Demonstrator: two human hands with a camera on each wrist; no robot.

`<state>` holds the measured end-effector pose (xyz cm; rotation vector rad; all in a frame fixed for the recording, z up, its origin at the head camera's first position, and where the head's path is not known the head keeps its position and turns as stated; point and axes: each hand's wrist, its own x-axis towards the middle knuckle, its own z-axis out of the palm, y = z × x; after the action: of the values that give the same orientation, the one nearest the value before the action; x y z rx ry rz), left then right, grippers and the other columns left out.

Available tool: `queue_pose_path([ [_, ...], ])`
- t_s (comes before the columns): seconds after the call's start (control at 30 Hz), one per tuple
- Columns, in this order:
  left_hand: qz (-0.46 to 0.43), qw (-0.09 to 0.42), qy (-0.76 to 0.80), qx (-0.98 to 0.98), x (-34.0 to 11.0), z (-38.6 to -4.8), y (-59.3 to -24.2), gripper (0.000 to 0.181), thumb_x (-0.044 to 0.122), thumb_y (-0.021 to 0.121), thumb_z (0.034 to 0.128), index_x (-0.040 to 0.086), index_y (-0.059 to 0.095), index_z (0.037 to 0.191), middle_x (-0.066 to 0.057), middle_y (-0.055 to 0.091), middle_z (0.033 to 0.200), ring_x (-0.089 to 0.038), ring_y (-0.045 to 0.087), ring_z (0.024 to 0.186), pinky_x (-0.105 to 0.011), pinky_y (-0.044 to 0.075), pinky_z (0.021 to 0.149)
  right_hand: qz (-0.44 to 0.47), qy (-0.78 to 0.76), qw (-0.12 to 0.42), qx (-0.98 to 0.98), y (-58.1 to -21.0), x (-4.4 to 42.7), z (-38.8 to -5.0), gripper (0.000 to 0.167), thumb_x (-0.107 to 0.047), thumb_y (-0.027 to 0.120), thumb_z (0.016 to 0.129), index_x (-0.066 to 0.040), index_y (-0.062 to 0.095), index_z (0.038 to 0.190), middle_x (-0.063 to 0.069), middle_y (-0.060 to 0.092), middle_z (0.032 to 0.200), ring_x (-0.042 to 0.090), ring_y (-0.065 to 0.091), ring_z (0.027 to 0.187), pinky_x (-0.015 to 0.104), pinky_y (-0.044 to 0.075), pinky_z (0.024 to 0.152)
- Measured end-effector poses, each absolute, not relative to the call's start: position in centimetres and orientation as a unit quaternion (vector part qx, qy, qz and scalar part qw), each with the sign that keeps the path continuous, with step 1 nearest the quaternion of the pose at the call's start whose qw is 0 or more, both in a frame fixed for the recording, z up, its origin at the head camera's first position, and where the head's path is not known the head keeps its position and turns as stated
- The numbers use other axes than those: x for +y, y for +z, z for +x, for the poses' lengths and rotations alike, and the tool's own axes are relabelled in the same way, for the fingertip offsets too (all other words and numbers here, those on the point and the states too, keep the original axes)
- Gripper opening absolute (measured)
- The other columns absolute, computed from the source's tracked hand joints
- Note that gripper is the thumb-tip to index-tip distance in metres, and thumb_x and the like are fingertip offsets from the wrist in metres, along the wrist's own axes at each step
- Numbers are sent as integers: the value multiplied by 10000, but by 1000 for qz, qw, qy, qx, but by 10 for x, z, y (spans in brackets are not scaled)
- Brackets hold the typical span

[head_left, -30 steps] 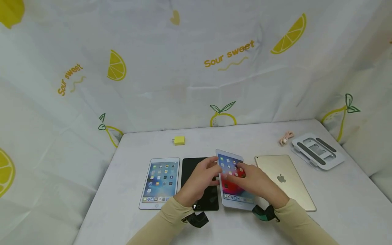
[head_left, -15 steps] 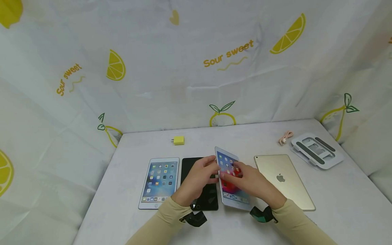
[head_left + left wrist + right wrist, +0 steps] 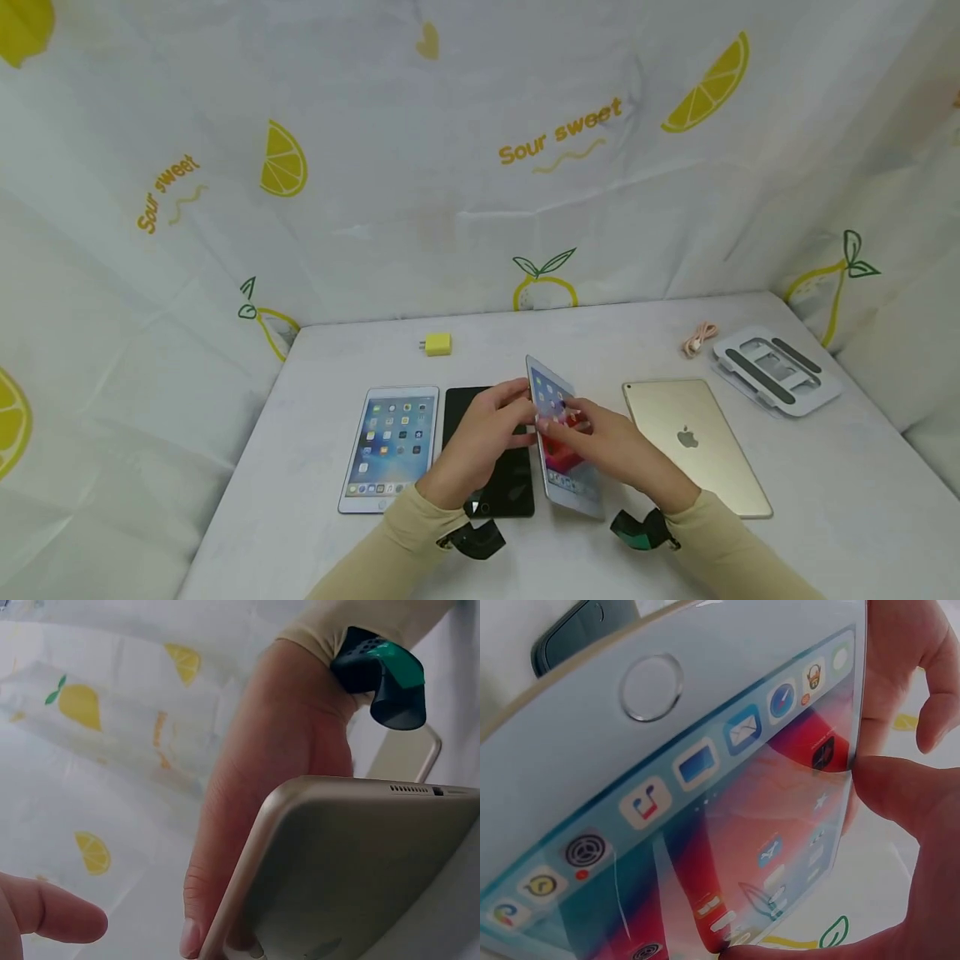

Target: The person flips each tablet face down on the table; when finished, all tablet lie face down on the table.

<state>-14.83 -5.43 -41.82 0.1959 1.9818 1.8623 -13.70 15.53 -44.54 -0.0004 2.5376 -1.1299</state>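
A white tablet [image 3: 562, 475] with a lit red and blue screen is tilted steeply, its left edge raised. My left hand [image 3: 480, 433] grips at that edge, fingers partly behind it; one left digit [image 3: 64, 913] stands apart from the tablet's back [image 3: 337, 862] in the left wrist view. From the screen side, my right hand [image 3: 618, 446] holds the tablet, its thumb [image 3: 892, 787] against the edge and another finger at the screen. A black tablet [image 3: 513, 487] lies flat beneath my left hand, which partly covers it.
To the left lies another white tablet [image 3: 393, 446], screen lit. A gold tablet [image 3: 697, 442] lies back up at the right. Farther back are a yellow charger plug [image 3: 438, 344], a coiled pink cable [image 3: 699, 339] and a folded white stand [image 3: 778, 371].
The held tablet has tilted more steeply, so its screen looks narrower from above. My right hand has shifted slightly left with it; my left hand has barely moved.
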Motion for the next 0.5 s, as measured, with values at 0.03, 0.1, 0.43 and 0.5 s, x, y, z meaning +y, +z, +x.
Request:
queue_pose_path([
  [0.03,71,204,669,711,-54,-148,-418,576,251,575,1070,41,489,1600,-155,591,1560,-283,687,1244,-515,607,1061,1,-407,183,895,-445,155,-136,1012,-761,608,947,-37,425,1630,251,659,1452,397,693,1254,622,633,956],
  [0.1,73,200,669,712,-54,-146,-417,584,244,576,1062,40,486,1602,-159,582,1568,-295,685,1271,-519,603,1064,2,-419,187,888,-445,155,-135,996,-752,611,953,-45,427,1630,242,652,1465,397,682,1273,642,619,975],
  [0.43,74,189,675,710,-55,-143,-412,586,231,568,1062,35,476,1606,-182,558,1581,-350,668,1325,-512,597,1070,-6,-471,190,862,-445,152,-134,912,-682,622,990,-55,437,1626,216,658,1466,354,677,1292,625,590,1047],
  [0.5,73,190,678,706,-54,-143,-411,588,226,569,1065,31,468,1611,-186,551,1591,-379,646,1364,-513,595,1073,-11,-484,191,854,-445,152,-134,893,-657,617,1006,-40,432,1625,207,672,1449,331,690,1277,601,597,1049],
])
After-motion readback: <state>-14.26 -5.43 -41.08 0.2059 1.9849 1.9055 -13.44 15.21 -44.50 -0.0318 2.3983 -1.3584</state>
